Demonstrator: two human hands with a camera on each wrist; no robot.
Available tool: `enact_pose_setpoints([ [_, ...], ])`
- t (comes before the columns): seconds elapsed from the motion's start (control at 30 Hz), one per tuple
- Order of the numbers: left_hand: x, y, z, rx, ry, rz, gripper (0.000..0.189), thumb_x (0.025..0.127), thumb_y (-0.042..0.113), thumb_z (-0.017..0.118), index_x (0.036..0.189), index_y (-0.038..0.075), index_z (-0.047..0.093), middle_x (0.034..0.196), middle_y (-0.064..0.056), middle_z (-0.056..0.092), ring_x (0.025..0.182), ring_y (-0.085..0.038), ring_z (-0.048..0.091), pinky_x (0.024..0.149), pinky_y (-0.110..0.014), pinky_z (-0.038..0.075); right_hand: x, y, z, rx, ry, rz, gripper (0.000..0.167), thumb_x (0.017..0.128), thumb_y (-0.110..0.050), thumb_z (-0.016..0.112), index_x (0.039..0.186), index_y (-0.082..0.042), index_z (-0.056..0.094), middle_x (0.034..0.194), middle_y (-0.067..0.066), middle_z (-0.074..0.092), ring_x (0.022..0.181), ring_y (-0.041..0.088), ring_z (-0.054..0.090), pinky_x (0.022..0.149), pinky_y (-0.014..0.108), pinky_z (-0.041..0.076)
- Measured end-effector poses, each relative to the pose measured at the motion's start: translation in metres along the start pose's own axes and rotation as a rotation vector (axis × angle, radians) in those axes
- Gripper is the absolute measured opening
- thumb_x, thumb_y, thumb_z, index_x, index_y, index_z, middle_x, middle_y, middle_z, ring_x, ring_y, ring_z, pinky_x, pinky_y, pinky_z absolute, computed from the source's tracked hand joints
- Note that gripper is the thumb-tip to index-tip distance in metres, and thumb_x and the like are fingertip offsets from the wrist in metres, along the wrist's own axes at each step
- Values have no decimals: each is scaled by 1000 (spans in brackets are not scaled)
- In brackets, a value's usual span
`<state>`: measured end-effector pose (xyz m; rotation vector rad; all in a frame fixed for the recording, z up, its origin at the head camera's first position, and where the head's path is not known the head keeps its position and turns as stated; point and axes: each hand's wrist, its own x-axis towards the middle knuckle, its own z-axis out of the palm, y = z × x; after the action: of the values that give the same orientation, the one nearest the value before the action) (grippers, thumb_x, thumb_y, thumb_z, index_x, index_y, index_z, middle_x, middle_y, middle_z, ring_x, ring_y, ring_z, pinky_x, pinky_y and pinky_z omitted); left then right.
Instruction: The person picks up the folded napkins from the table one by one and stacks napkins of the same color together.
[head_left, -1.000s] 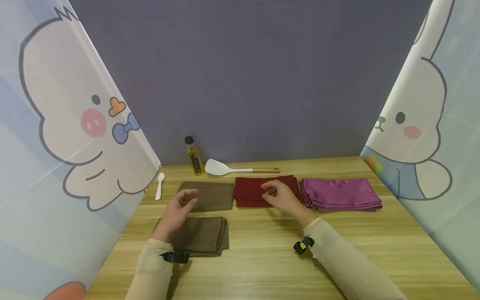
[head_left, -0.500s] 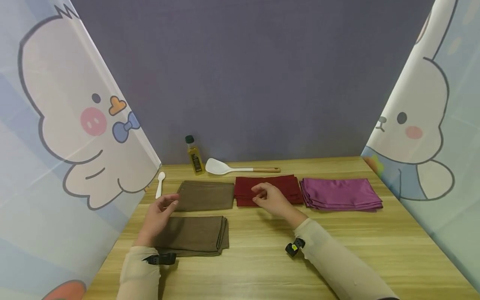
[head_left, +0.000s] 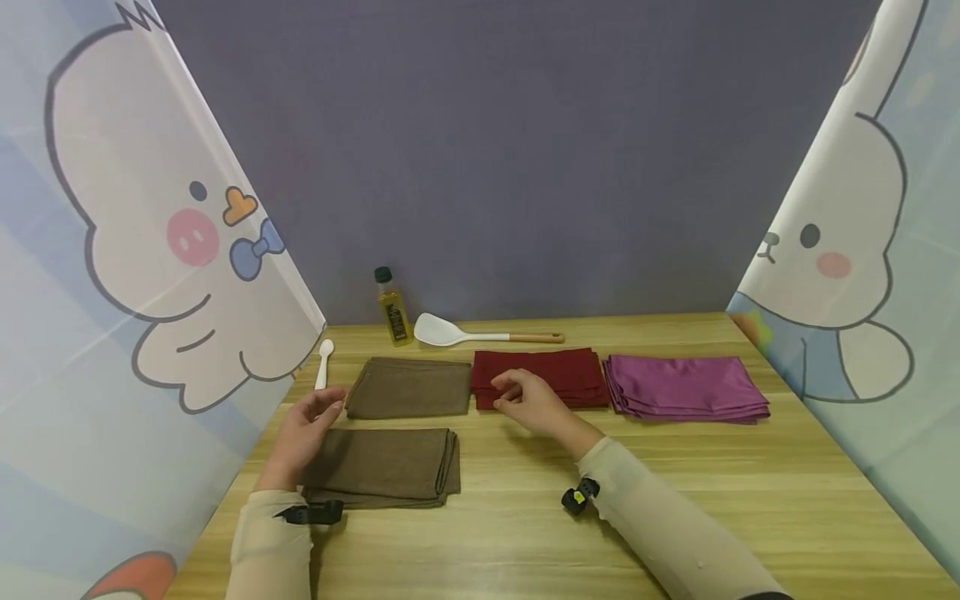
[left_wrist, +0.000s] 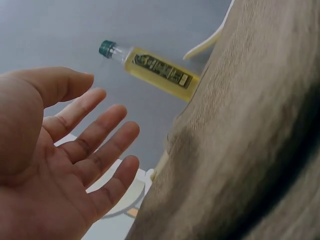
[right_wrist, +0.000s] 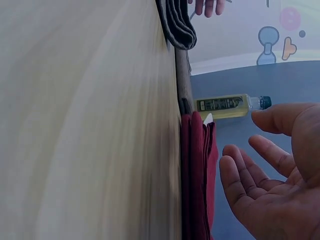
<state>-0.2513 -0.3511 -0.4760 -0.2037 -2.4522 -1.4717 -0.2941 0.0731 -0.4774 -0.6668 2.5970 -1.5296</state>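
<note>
My left hand (head_left: 302, 435) hovers at the left end of the nearer folded brown cloth (head_left: 386, 462), its fingers loosely bent and nothing in them. In the left wrist view the palm and spread fingers show beside that cloth. A second folded brown cloth (head_left: 411, 388) lies just beyond it. My right hand (head_left: 531, 403) is held over the front edge of a folded dark red cloth (head_left: 558, 373), fingers relaxed and holding nothing. The right wrist view shows a gap between this hand and the red stack. A folded purple satin cloth (head_left: 686, 387) lies to the right.
A small bottle of yellow oil (head_left: 394, 312) with a green cap stands at the back left. Beside it lies a white spatula (head_left: 465, 335) with a wooden handle end. A small white spoon (head_left: 324, 365) lies near the left wall. Cartoon-printed panels (head_left: 840, 292) flank the wooden table (head_left: 600, 533).
My left hand has drawn back to the left, away from the farther brown cloth. My right hand has shifted slightly left over the red cloth. The cloths have stayed put.
</note>
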Motion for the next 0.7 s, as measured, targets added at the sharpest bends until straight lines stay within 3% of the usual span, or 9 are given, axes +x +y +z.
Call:
enact_pose_setpoints([
  [0.27,0,-10,-4,44,-48,-37,38,108,17,62,134,-10,61,134,-32,62,107,4,58,88,-12,46,2,-5,10,5,-27,-46,34,99,-11,73,132,-4,66,127,10,63,103,19,66,86,34,58],
  [0.47,-1,-10,-7,79,-64,-40,35,107,14,64,134,-9,61,134,-29,63,108,5,58,88,-14,47,3,-8,18,7,-52,-60,34,99,-9,74,131,-1,66,127,14,63,102,20,65,86,33,57],
  [0.57,-2,-9,-8,90,-72,-31,34,106,12,65,133,-8,62,133,-28,64,111,-5,62,89,-15,48,4,-10,22,-1,-71,-61,34,98,-9,74,130,0,66,125,15,62,100,19,65,84,32,58],
  [0.7,-3,-9,-10,110,-75,-19,34,104,9,67,133,-9,62,131,-29,65,119,-31,64,91,-19,49,4,-12,27,-18,-104,-60,35,97,-9,75,130,1,66,123,14,62,100,19,65,83,31,58],
])
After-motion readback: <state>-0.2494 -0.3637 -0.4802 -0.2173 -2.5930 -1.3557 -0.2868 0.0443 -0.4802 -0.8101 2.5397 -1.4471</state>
